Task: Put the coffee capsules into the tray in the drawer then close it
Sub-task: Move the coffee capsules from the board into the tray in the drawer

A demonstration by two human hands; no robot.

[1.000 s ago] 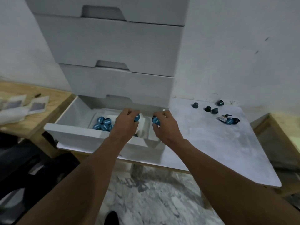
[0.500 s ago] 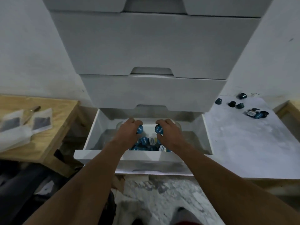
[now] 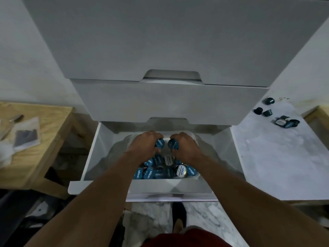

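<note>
1. Head view: the left hand (image 3: 144,147) grips one blue capsule (image 3: 159,143) and the right hand (image 3: 187,148) grips another capsule (image 3: 173,144). Both are above the open drawer's (image 3: 99,188) middle, lids facing each other, axes crosswise.
2. Heaped capsules (image 3: 160,172) fill the tray (image 3: 193,136) near the drawer's front edge.
3. Bare floor shows along both drawer side walls.
4. Loose capsules (image 3: 267,112) lie on the table (image 3: 276,157) right of the drawer.

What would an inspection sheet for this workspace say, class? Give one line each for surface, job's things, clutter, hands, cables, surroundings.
Surface: white marbled tabletop.
Job's things: bottom drawer open; blue capsules heaped in its clear tray; loose capsules on the tabletop.
Clutter: packets on the wooden bench.
Hands: left hand grips a capsule, right hand a second capsule, above the tray.
Cables: nothing seen.
Surroundings: closed drawers above, marble floor.
</note>
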